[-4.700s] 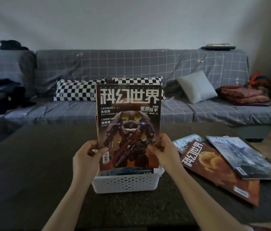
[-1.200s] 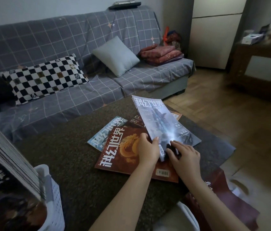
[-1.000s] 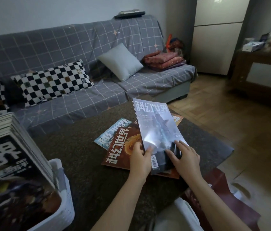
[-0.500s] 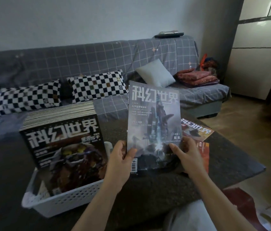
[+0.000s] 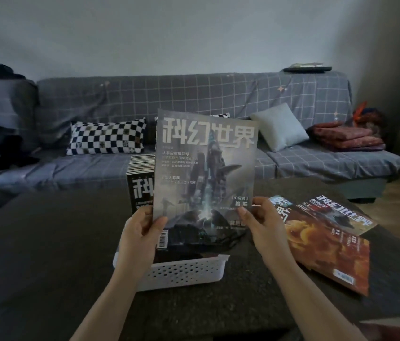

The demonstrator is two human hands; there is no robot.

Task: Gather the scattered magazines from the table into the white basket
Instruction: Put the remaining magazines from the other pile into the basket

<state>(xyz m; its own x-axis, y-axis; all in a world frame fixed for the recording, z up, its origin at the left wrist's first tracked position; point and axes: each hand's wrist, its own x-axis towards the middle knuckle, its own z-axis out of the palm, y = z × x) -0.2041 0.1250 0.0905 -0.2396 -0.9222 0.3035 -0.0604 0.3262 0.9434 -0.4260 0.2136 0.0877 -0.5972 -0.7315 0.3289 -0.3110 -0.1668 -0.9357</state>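
In the head view, one grey-blue magazine [image 5: 205, 178] is held upright over the white basket [image 5: 184, 270], its cover turned toward the camera. Its lower left edge is gripped by the left hand [image 5: 140, 232], thumb on the cover and fingers behind; its lower right edge is pinched in the grip of the right hand [image 5: 261, 223]. One stack of magazines [image 5: 140, 178] is seen standing in the basket behind the held copy; the number in it cannot be told. Three further magazines are counted lying overlapped on the dark table [image 5: 46, 254] to the right: an orange one [image 5: 329, 249], a grey one [image 5: 336, 215] on top of it, and a teal one [image 5: 278, 201] mostly covered. Two cushions are visible on the sofa [image 5: 194, 94]: one checkered cushion [image 5: 106, 137] and one plain grey cushion [image 5: 278, 130].
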